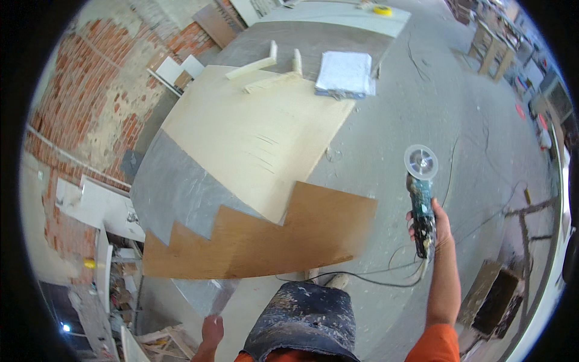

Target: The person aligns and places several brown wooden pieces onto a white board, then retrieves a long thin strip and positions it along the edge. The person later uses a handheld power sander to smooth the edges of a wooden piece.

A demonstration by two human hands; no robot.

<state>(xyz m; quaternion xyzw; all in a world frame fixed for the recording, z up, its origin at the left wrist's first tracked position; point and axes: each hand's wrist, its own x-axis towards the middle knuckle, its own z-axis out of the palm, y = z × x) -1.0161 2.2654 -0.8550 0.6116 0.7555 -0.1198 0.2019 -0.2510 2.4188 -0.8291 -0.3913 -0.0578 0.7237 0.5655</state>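
My right hand [442,223] is wrapped round the body of an angle grinder [420,208], held up over the floor to the right. Its round disc [420,163] points away from me, and a dark cord runs from its near end toward my legs. Low at the left, my left hand [212,329] is beside the near tip of a grey surface [205,294]; its fingers are too unclear to read. Across the near part of the work surface lies a brown board [259,241] with a stepped, zigzag far edge. Beyond it is a cream sheet [259,133] with several short dark marks.
Pale foam-like strips [271,73] and a white, block-shaped package [344,72] rest farther back. A yellow roll [382,10] is at the far end. Cords trail over the grey floor [386,120]. A dirty trough-like box [493,298] stands right; a brick wall [96,96] and scraps line the left.
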